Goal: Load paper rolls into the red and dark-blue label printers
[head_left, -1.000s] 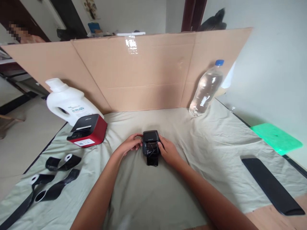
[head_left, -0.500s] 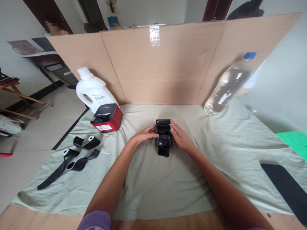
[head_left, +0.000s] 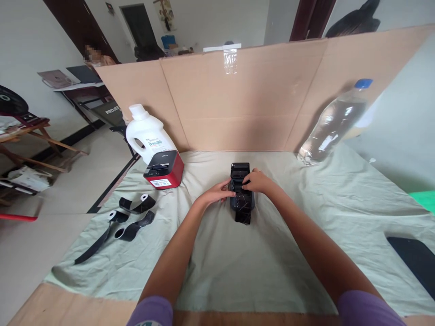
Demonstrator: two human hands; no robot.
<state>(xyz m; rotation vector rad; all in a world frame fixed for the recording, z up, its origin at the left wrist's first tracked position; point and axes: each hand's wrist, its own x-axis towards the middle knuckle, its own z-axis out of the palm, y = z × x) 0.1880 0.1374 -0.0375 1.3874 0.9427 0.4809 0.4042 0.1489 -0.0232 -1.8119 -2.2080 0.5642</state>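
Two bare hands, each below a purple sleeve, meet over one small, black, boxy plastic device (head_left: 238, 186) on a pale green, wrinkled cloth (head_left: 220, 262). The device's single lid is raised at the back, and one glossy black strip (head_left: 243, 215) hangs from its front.

Around it are one red-and-black, box-shaped machine (head_left: 166, 170) with a white label; one white plastic jug (head_left: 154, 133) with a handle, directly behind that machine; and one clear plastic bottle (head_left: 335, 124) with a blue cap, leaning at the right. Three black paper-like rolls (head_left: 134, 228) lie partly unwound at the left. One flat black slab (head_left: 413, 262) lies at the right edge. One brown cardboard panel (head_left: 238, 99) stands behind everything on the cloth.

The device sits between the hands. It is just right of the left hand (head_left: 215, 194), which is partly open, thumb and forefinger spread against the device's left side. It lies left of and under the fingertips of the right hand (head_left: 258, 182), whose fingers curl down into the opening; whether they pinch anything cannot be told.
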